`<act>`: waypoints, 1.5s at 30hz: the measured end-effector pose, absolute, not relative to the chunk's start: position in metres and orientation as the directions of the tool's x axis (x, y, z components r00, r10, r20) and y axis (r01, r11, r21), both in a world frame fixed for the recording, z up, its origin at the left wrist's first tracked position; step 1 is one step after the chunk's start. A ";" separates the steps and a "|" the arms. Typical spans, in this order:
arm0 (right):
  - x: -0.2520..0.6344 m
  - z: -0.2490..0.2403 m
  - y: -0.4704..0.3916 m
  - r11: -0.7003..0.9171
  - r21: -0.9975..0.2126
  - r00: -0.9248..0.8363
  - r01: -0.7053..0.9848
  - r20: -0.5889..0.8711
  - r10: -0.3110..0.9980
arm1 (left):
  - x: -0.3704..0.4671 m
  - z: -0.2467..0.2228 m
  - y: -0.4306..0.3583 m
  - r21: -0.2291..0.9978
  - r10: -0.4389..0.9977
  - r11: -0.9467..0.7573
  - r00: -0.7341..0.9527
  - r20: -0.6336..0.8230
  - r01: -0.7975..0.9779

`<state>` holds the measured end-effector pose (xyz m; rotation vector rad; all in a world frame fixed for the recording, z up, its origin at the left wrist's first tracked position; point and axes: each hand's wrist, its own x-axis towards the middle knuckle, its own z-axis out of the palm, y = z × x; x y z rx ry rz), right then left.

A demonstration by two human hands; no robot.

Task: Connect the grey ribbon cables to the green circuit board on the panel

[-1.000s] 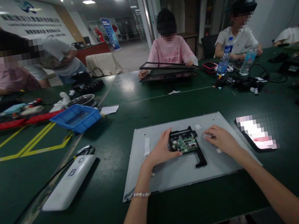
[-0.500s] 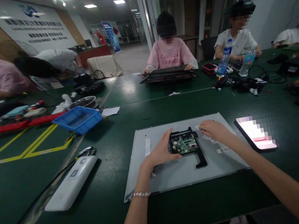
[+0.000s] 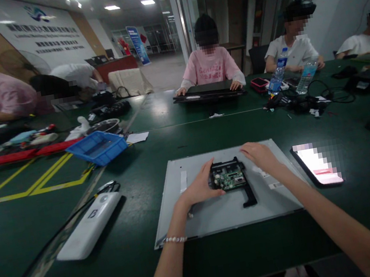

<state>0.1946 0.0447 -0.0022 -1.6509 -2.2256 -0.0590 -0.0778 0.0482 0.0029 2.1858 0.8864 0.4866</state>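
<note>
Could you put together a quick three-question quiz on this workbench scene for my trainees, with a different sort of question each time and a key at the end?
1. Multiple choice: which thing is the left hand touching?
A) a bottle
B) the board
C) the white device

2. True or false: the phone lies on the table, to the right of the panel.

3. Fill in the blank: the tray, beyond the panel and to its left, is ____ in colour.

Key:
1. B
2. True
3. blue
</note>
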 end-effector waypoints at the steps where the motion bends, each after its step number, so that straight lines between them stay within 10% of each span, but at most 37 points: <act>1: 0.188 0.000 0.046 0.320 -0.194 -0.251 0.927 0.313 0.916 | -0.078 0.003 0.048 0.738 0.716 -0.508 0.694 0.075 0.444; 45: 0.203 -0.008 0.032 0.299 -0.354 -0.235 0.886 0.213 0.948 | -0.078 -0.002 0.051 0.742 0.710 -0.508 0.700 0.073 0.438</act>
